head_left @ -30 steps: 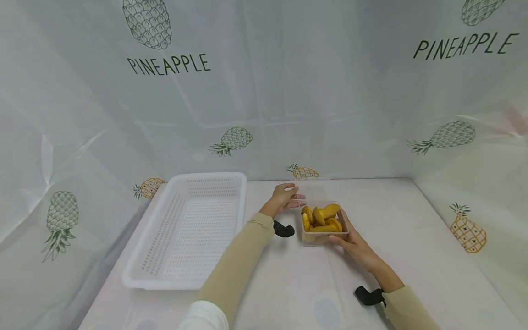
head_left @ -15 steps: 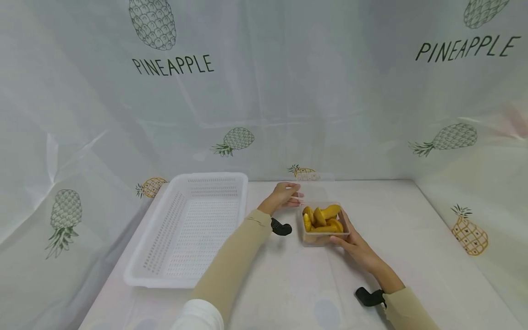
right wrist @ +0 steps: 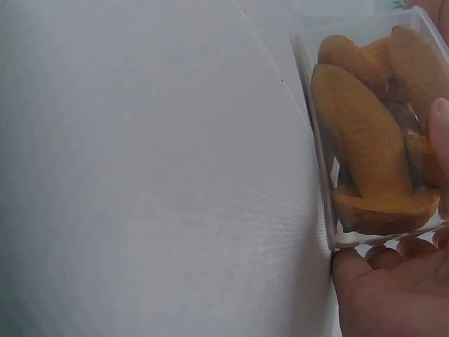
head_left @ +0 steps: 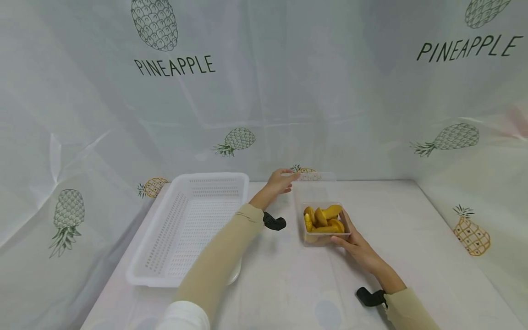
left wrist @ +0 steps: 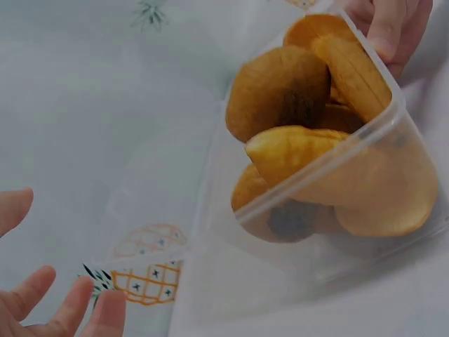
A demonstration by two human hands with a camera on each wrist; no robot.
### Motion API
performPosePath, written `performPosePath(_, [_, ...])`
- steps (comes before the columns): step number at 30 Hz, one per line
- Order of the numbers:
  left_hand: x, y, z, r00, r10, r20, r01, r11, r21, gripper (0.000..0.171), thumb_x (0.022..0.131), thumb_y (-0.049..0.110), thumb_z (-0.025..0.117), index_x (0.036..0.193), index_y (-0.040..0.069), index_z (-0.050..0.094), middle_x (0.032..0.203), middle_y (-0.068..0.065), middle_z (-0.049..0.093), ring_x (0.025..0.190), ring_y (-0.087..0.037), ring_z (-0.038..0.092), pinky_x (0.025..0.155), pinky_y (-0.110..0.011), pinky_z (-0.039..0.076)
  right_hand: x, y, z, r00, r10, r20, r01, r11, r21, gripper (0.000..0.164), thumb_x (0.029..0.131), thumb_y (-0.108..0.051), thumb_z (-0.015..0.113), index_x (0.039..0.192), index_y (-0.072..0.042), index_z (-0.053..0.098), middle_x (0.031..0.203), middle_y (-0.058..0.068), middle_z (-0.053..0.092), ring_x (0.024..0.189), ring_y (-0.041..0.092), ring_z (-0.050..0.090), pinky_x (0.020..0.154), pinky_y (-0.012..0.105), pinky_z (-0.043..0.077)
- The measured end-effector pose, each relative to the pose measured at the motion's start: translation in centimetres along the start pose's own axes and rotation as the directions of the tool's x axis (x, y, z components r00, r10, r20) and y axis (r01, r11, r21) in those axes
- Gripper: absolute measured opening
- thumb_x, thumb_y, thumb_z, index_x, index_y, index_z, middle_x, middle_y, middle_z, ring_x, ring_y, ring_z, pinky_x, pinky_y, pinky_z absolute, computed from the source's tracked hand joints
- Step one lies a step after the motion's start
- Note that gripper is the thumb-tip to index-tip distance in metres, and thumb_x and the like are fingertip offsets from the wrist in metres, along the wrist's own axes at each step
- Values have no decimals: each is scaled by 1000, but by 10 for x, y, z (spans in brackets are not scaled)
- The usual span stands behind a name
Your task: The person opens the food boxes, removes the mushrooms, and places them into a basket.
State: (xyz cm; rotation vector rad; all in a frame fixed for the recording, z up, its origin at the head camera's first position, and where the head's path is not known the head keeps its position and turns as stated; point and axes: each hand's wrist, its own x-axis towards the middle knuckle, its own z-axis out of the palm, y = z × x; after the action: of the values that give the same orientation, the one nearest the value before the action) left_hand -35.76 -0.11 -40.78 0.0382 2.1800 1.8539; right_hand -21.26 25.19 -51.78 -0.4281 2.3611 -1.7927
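A clear plastic box (head_left: 326, 240) of yellow-brown mushrooms (head_left: 327, 214) stands on the table, its see-through lid (head_left: 315, 190) raised at the back. My right hand (head_left: 359, 247) grips the box's right side, thumb at the front; in the right wrist view its fingertips (right wrist: 351, 267) lie along the box wall. My left hand (head_left: 282, 181) is at the lid's upper left corner. In the left wrist view its thumb and fingers (left wrist: 70, 309) are spread apart, with nothing between them. Mushroom caps and stems (left wrist: 280, 91) fill the box near its rim.
A white perforated plastic basket (head_left: 138, 275) stands on the table to the left. The rim of a pale round item (head_left: 235, 273) shows beside the left forearm, mostly hidden. A pineapple-print sheet (head_left: 288, 114) rises behind the table.
My left hand has moved up and slightly left along the lid's edge. The lid stands a little higher. My right hand and the box have stayed about in place.
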Motion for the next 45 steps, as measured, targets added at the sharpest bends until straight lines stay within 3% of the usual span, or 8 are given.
performPosePath(8, [-15, 14, 1, 993, 95, 77, -98, 994, 47, 63, 92, 40, 73, 142, 7, 52, 136, -13, 57, 122, -31, 58, 95, -34, 52, 0, 2, -1, 1000, -11, 10, 11, 1000, -1, 89, 105, -19, 55, 159, -25, -15, 164, 16, -13, 148, 44, -8, 110, 64, 17])
performPosePath(14, [-25, 15, 7, 966, 176, 187, -197, 975, 101, 52, 93, 38, 72, 139, 17, 58, 131, -3, 61, 116, -18, 59, 98, -37, 50, 1, 3, -2, 1000, -8, 11, 8, 1000, 9, 89, 105, -19, 55, 159, -30, -14, 164, 16, -13, 148, 43, -8, 110, 63, 16])
performPosePath(19, [-30, 12, 12, 924, 233, 304, -272, 958, 94, 50, 93, 33, 72, 139, 22, 57, 130, 1, 63, 116, -11, 59, 100, -37, 49, 2, 3, -2, 1000, -8, 5, 8, 1000, 13, 89, 104, -19, 56, 159, -31, -13, 164, 15, -12, 148, 42, -7, 110, 65, 17])
performPosePath(26, [-30, 4, 21, 828, 244, 504, -340, 934, 106, 53, 94, 23, 72, 144, 18, 54, 142, -7, 56, 123, -12, 56, 98, -30, 48, 1, 1, -2, 1000, -12, 10, 12, 1000, 27, 88, 105, -18, 54, 159, -32, -14, 164, 15, -12, 148, 43, -6, 110, 66, 17])
performPosePath(30, [-28, -5, 28, 792, 244, 560, -359, 928, 102, 56, 93, 20, 74, 144, 15, 53, 138, 1, 58, 126, -17, 56, 98, -26, 48, 1, 2, -2, 1000, -13, 10, 12, 1000, 21, 87, 105, -18, 54, 159, -31, -14, 164, 14, -12, 148, 44, -4, 110, 64, 22])
performPosePath(34, [-27, -14, 36, 761, 256, 596, -389, 915, 103, 58, 91, 16, 75, 144, 11, 53, 134, 7, 59, 122, -10, 57, 102, -26, 45, 1, 2, -2, 1000, -12, 9, 12, 1000, 10, 87, 105, -18, 54, 159, -33, -12, 165, 14, -12, 148, 44, -1, 109, 46, 35])
performPosePath(39, [-28, -21, 43, 750, 250, 612, -411, 901, 136, 63, 87, 14, 79, 144, 10, 53, 142, -5, 56, 125, -13, 56, 105, -27, 42, 2, 3, -2, 999, -45, 21, 44, 998, 42, 88, 104, -14, 55, 160, -31, -10, 164, 18, -14, 147, 47, -4, 98, 11, 35])
performPosePath(45, [-25, -29, 50, 733, 271, 624, -464, 870, 167, 66, 84, 9, 82, 143, 6, 53, 142, -7, 56, 124, -12, 55, 104, -22, 41, 3, 3, -2, 998, -65, 24, 64, 997, 49, 88, 104, -12, 55, 160, -29, -10, 164, 16, -16, 147, 48, -7, 97, 9, 34])
